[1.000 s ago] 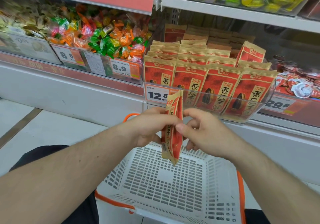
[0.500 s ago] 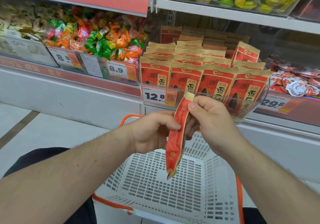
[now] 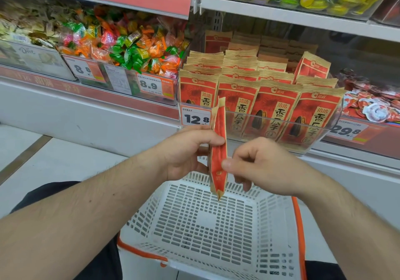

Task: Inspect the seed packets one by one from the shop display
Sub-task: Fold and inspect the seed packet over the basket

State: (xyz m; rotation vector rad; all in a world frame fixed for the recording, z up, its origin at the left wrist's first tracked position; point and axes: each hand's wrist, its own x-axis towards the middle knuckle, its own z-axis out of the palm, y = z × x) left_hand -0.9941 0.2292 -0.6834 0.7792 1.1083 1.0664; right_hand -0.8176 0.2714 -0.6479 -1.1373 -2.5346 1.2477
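left hand [image 3: 186,149] grips red sunflower seed packet [image 3: 219,149] edge-on over white basket [image 3: 207,221]; right hand [image 3: 263,165] thumb touches it, fingers curled.

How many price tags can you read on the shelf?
4: the 8.8 tag at left, the 8.9 tag, the 12.8 tag behind the held seed packet, the 29.8 tag at right. Others may be hidden.

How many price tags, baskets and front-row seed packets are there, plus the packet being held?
Price tags: 4
Front-row seed packets: 4
Held packet: 1
Basket: 1
Total: 10
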